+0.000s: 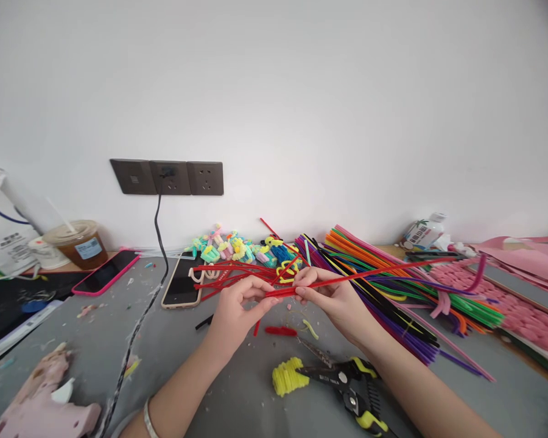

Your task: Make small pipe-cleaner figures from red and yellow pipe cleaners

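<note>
Left hand (242, 302) and right hand (337, 301) are each clamped, thumb to fingers, on red pipe cleaners (282, 292) held above the bench (237, 389), the two grips just beside each other. One long red end runs past the right hand, over a bundle of coloured pipe cleaners (408, 322). Below, a short red piece (281, 331) lies near black-and-yellow pliers (343, 378) (with white lettering too small to read surely), their nose at a yellow coil (288, 376). At left, a drink cup (86, 258) bears a light-blue label (88, 248), its print illegible; at right, a bottle (427, 234) shows a palm tree and blurred writing.
</note>
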Tool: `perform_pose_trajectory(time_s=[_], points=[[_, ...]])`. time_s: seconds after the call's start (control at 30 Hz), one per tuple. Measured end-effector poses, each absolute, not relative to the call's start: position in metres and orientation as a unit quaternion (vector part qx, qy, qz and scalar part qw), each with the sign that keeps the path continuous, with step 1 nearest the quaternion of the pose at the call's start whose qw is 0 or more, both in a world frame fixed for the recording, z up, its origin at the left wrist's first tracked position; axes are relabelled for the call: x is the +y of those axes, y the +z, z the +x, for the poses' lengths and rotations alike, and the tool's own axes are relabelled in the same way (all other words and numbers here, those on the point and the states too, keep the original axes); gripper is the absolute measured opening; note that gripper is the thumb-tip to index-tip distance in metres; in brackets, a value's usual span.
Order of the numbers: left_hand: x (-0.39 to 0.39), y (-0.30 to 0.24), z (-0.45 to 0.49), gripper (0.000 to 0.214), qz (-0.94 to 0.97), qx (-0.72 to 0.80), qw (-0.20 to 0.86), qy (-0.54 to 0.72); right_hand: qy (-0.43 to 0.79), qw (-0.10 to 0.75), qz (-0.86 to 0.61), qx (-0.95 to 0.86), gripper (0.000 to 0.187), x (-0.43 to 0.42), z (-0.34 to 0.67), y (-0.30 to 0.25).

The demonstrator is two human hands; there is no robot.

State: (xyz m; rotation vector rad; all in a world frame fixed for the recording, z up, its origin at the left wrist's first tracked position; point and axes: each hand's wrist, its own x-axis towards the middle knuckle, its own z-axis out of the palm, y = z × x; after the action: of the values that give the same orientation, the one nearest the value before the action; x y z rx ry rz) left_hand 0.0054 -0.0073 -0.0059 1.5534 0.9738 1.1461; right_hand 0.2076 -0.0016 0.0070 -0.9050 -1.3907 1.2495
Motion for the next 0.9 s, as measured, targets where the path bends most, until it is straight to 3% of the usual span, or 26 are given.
perform_pose_trajectory(time_s=[0.37, 0.6, 0.9], points=[[-0.0055, -0.0073, 0.0062, 0.016, 0.591, 0.359, 0.527, 0.494, 0.510, 0.514, -0.350, -0.594, 0.019, -0.0039, 0.2076, 0.0091], [-0.0042, -0.0033, 0.0065, 0.016, 0.551, 0.353, 0.557, 0.512, 0.549, 0.456, -0.350, -0.606, 0.018, -0.0069, 0.2080, 0.0111], [-0.0093, -0.0040, 0.0079, 0.018, 0.528, 0.343, 0.602, 0.491, 0.548, 0.470, -0.345, -0.600, 0.016, -0.0088, 0.2063, 0.0101]])
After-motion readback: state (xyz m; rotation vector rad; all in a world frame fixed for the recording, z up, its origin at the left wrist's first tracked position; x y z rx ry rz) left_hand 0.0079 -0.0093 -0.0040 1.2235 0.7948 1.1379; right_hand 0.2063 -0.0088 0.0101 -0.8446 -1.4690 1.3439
